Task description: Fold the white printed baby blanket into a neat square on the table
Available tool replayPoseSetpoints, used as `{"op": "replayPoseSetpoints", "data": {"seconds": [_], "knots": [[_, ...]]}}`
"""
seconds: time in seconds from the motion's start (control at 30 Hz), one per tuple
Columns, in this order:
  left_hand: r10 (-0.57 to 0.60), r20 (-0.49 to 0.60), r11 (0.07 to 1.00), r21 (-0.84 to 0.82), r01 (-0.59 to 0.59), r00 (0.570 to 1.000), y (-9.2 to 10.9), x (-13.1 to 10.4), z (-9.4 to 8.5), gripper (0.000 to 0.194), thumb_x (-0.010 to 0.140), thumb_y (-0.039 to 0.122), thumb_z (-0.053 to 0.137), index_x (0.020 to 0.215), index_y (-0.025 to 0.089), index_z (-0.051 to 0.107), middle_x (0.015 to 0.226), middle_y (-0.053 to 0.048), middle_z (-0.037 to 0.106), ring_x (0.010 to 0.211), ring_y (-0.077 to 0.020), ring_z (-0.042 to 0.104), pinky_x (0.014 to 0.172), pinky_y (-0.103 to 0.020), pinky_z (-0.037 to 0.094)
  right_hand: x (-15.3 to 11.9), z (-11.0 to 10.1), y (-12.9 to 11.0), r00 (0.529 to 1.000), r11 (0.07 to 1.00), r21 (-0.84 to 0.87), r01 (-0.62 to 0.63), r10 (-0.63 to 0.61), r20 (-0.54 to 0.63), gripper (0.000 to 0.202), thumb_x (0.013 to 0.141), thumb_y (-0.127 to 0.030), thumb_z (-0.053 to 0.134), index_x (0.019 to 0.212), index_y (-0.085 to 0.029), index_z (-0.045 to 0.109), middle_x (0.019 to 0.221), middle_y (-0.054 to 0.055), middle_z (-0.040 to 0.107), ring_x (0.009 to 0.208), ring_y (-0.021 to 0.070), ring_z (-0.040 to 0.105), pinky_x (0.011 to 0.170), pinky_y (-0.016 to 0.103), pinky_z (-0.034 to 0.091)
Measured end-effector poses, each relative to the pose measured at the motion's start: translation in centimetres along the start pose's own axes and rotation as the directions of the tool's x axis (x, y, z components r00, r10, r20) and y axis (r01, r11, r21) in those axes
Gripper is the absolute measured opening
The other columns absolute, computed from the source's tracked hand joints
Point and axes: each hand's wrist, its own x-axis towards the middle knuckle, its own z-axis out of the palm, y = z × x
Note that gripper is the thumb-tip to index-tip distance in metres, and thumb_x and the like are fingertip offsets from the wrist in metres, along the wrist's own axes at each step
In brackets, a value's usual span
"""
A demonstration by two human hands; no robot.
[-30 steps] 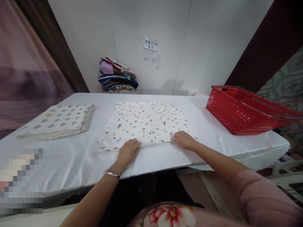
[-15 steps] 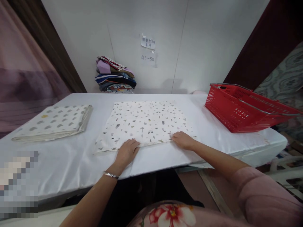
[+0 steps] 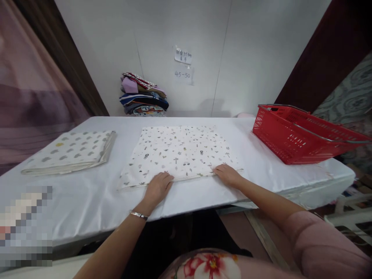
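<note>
A white folded cloth (image 3: 180, 149) with small grey printed motifs lies flat in the middle of the white-covered table. Its near edge shows several thin layers. My left hand (image 3: 159, 186), with a silver bracelet at the wrist, has its fingers closed over that edge left of centre. Further right, the fingers of my right hand (image 3: 228, 175) are closed on the same edge. The thumbs are largely hidden. Off to the left lies another folded cloth (image 3: 75, 149), white with grey cloud-like shapes and one yellow one.
At the right of the table (image 3: 261, 174) stands a red plastic basket (image 3: 285, 135) with metal handles. A stack of folded fabrics (image 3: 143, 97) sits at the back against the wall. Paper signs (image 3: 183, 64) hang on the wall. A pixelated patch covers the lower left corner.
The view has shifted slightly, so everything sits a little further right and lower. Both hands keep their places on the cloth's near edge, and the cloth looks the same.
</note>
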Motion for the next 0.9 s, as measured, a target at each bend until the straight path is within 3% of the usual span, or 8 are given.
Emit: {"op": "replayPoseSetpoints", "data": {"seconds": [0.27,0.43,0.67,0.8,0.9], "knots": [[-0.014,0.089,0.994,0.111,0.004,0.996,2.5,2.1,0.0,0.026,0.082,0.011,0.045,0.102,0.018,0.060,0.098,-0.008,0.061,0.093,-0.0225,0.052,0.080,-0.037,0.041,-0.5,0.8,-0.4,0.990,1.000,0.023,0.000,0.003,-0.142,0.033,0.090,-0.015,0.039,0.118,-0.015,0.056,0.109,0.011,0.060,0.098,0.0189,0.052,0.087,0.034,0.039],[0.120,0.149,0.986,0.101,-0.135,0.982,6.4,6.2,2.2,0.026,0.085,0.011,0.041,0.103,0.018,0.058,0.097,-0.008,0.059,0.091,-0.0216,0.051,0.078,-0.037,0.040,-0.7,0.5,-0.8,0.979,0.999,0.040,-0.027,0.034,-0.201,0.028,0.087,-0.012,0.042,0.110,-0.014,0.058,0.102,0.010,0.062,0.094,0.0184,0.054,0.084,0.032,0.040],[0.250,0.100,0.967,0.023,-0.254,0.963,11.7,10.4,5.8,0.017,0.088,0.016,0.042,0.099,0.018,0.055,0.095,-0.006,0.057,0.089,-0.0205,0.049,0.075,-0.035,0.039,-0.4,-0.3,-1.6,0.973,0.984,0.110,-0.137,0.155,-0.172,0.022,0.084,-0.009,0.042,0.098,-0.013,0.059,0.091,0.009,0.064,0.087,0.0179,0.055,0.081,0.031,0.040],[0.230,0.106,0.972,0.026,-0.234,0.967,12.4,11.1,6.7,0.012,0.088,0.018,0.044,0.093,0.018,0.056,0.096,-0.006,0.058,0.090,-0.0206,0.050,0.075,-0.034,0.039,-1.2,-0.6,-1.2,0.972,0.980,0.145,-0.133,0.158,-0.172,0.019,0.084,-0.011,0.044,0.096,-0.014,0.060,0.092,0.008,0.064,0.089,0.0178,0.055,0.082,0.031,0.041],[0.221,0.097,0.974,0.036,-0.225,0.970,12.2,10.9,6.9,0.012,0.087,0.016,0.045,0.093,0.018,0.056,0.099,-0.006,0.058,0.092,-0.0210,0.050,0.077,-0.035,0.040,-3.3,-0.7,0.7,0.967,0.981,0.160,-0.108,0.141,-0.210,0.022,0.084,-0.014,0.046,0.102,-0.015,0.059,0.101,0.009,0.063,0.096,0.0185,0.055,0.087,0.034,0.040]]}}
